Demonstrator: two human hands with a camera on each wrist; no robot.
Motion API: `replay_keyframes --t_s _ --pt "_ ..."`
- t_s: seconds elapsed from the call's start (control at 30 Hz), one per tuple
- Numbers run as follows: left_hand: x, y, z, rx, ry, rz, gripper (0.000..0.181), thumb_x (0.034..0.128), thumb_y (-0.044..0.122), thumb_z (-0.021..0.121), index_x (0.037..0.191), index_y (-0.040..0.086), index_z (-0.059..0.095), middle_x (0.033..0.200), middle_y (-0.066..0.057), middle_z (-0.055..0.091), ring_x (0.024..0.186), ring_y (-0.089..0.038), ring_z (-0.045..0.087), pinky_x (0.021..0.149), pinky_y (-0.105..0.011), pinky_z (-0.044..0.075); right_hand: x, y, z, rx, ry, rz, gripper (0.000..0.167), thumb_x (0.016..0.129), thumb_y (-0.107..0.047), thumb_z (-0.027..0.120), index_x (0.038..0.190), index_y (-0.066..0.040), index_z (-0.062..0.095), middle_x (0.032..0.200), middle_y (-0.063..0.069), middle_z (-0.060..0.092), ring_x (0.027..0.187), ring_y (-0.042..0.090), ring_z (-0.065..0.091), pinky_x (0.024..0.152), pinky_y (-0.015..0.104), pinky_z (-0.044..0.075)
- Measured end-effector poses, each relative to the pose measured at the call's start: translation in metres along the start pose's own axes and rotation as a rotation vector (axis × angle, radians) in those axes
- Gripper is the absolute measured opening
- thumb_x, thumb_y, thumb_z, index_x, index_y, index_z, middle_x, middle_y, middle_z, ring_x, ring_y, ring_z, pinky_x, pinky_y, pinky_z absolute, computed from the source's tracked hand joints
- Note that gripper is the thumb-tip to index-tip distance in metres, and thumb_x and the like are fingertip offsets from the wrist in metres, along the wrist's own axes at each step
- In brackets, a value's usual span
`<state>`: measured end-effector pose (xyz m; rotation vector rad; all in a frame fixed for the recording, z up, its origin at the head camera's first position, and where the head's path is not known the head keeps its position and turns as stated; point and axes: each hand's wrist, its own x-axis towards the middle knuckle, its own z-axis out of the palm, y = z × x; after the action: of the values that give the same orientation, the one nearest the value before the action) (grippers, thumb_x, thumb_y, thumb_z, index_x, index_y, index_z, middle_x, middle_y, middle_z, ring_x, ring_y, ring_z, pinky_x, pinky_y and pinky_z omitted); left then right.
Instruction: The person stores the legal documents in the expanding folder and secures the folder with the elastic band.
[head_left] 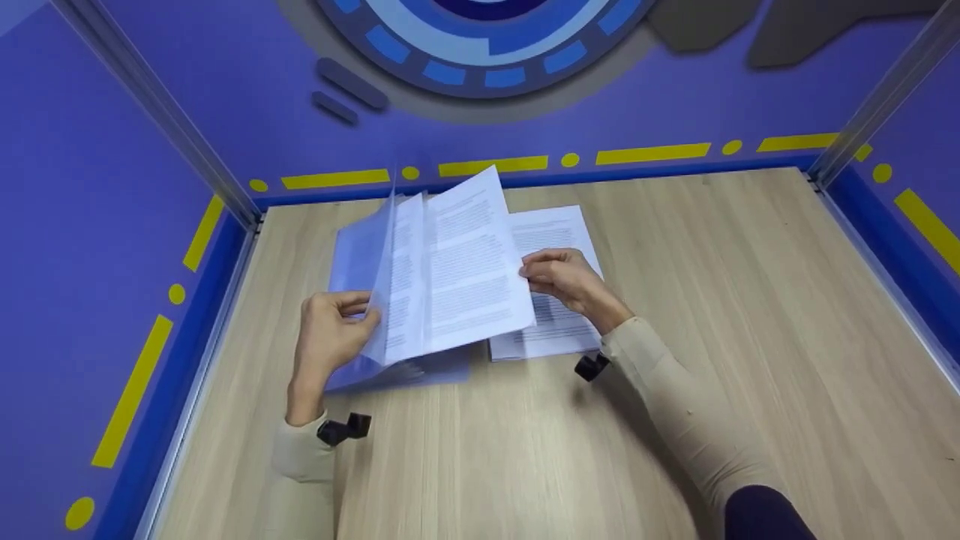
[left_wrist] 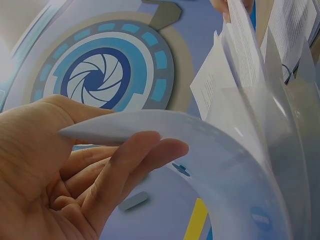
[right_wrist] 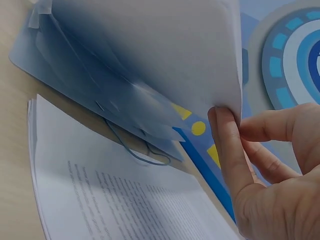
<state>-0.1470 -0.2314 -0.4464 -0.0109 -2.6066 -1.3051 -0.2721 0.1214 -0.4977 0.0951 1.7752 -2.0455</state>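
A printed sheet is raised at a slant over the table, its right edge pinched between thumb and fingers of my right hand. In the right wrist view the same sheet shows its plain back above the right hand. My left hand pinches a clear plastic cover of the blue folder; in the left wrist view that cover bends over the fingers of the left hand. More pages stand between the cover and the raised sheet.
A stack of printed pages lies to the right of the folder, partly under the raised sheet. A thin dark elastic loop hangs from the folder beside the stack. Purple walls with yellow marks border the wooden table.
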Motion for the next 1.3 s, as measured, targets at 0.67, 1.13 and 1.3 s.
replay_keyframes --t_s 0.67,1.13,1.3 --pt "0.000 -0.001 0.000 -0.007 0.024 0.036 0.025 0.0891 0.002 0.077 0.111 -0.008 0.081 0.107 -0.027 0.079 0.094 -0.040 0.080 0.078 -0.042 0.067 -0.001 0.020 0.052 -0.021 0.047 -0.067 0.016 0.092 0.002 0.075 0.107 0.007 0.075 0.091 0.006 0.072 0.076 0.014 0.073 0.074 0.027 0.065" --pt "-0.001 0.001 0.000 -0.006 0.022 0.011 0.025 0.0892 0.003 0.078 0.112 -0.007 0.081 0.110 -0.027 0.079 0.096 -0.039 0.080 0.080 -0.043 0.067 0.003 0.030 0.076 0.033 0.056 -0.067 0.018 0.090 0.004 0.076 0.108 0.007 0.076 0.093 0.008 0.072 0.080 0.015 0.074 0.076 0.027 0.065" --pt "-0.001 0.001 0.000 -0.002 0.024 0.004 0.026 0.0890 0.003 0.078 0.112 -0.007 0.081 0.109 -0.027 0.079 0.096 -0.039 0.080 0.079 -0.042 0.067 0.004 0.032 0.085 0.028 0.040 -0.077 0.020 0.089 0.004 0.076 0.108 0.008 0.077 0.095 0.009 0.073 0.083 0.015 0.075 0.081 0.031 0.066"
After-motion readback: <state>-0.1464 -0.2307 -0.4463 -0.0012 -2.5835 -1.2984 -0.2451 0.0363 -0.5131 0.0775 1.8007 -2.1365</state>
